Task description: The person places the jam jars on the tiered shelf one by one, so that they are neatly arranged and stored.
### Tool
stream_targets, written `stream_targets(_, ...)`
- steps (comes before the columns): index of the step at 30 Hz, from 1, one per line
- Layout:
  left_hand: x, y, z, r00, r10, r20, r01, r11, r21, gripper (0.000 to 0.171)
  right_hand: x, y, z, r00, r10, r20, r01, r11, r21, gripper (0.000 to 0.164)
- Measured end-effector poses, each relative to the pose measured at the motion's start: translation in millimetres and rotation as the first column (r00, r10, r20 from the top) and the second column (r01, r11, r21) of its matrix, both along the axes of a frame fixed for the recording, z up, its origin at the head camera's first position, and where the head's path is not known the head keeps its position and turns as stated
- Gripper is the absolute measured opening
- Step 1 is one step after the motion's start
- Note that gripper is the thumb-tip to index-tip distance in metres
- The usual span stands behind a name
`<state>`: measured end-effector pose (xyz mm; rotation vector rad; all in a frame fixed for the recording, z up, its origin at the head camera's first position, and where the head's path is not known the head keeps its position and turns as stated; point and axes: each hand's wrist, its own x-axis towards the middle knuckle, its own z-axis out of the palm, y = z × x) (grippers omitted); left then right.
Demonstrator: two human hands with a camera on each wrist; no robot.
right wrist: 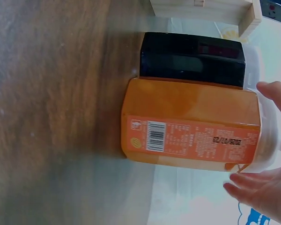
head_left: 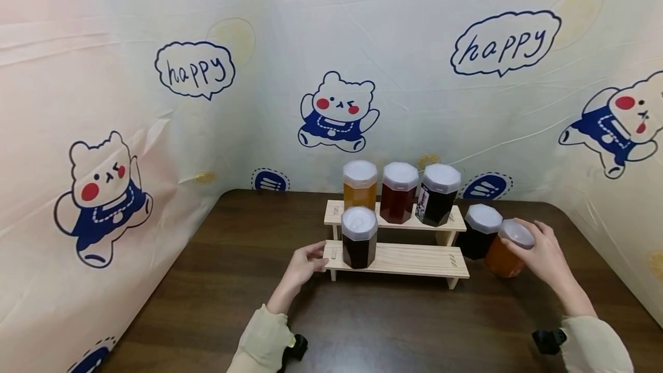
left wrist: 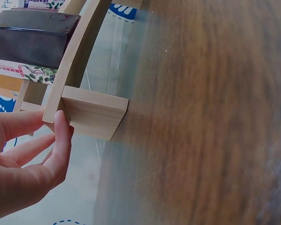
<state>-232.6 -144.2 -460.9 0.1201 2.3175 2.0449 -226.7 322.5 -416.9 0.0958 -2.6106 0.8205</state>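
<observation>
A two-step wooden rack (head_left: pixel 414 261) stands on the table. My left hand (head_left: pixel 305 266) pinches the left end of its lower step; in the left wrist view, thumb and fingers (left wrist: pixel 61 145) are at the plank's end. On the right, my right hand (head_left: pixel 544 249) holds an orange jar (head_left: pixel 502 261) by its white lid. Its printed label (right wrist: pixel 192 140) faces the right wrist camera. Right beside it is a dark jar (head_left: pixel 476 240) with a white lid. Another dark jar (head_left: pixel 359 246) sits on the lower step, near the left hand.
The upper step carries an amber jar (head_left: pixel 359 191), a dark red jar (head_left: pixel 397 200) and a black jar (head_left: pixel 437 203), all white-lidded. Beneath everything is a dark wooden table (head_left: pixel 233 298). A cartoon-printed cloth (head_left: pixel 269 114) hangs behind and at both sides.
</observation>
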Motion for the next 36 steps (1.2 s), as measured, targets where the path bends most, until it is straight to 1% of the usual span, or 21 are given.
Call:
stream_targets(7,0.3,-0.6,-3.0,1.000,0.004,0.005,-0.004,1.000,-0.010,0.043,0.3,-0.9,-7.8,1.000,-0.015,-0.006,0.014,0.999,-0.044,0.052)
stream_targets(15,-2.5,-0.7,-4.4,1.000,-0.005,0.001,0.005,1.000,-0.010,0.043,1.2,-3.3,-7.5,0.999,-0.045,-0.007,0.045,0.997,-0.067,0.055)
stream_targets(21,-2.2,-1.6,-4.1,1.000,-0.004,0.002,0.004,1.000,-0.019,0.043,0.3,-4.9,-7.1,0.998,-0.061,-0.003,0.060,0.996,-0.058,0.057)
stream_targets(30,-2.8,-1.4,-3.5,1.000,-0.009,0.011,0.009,1.000,-0.001,0.043,-0.1,-4.8,-10.7,0.993,-0.113,-0.041,0.110,0.993,-0.052,0.056)
stream_targets(36,-3.3,-0.4,-3.2,1.000,-0.003,0.013,0.002,1.000,0.005,0.044,4.2,-6.0,-4.9,0.990,-0.124,-0.060,0.121,0.991,-0.049,0.054)
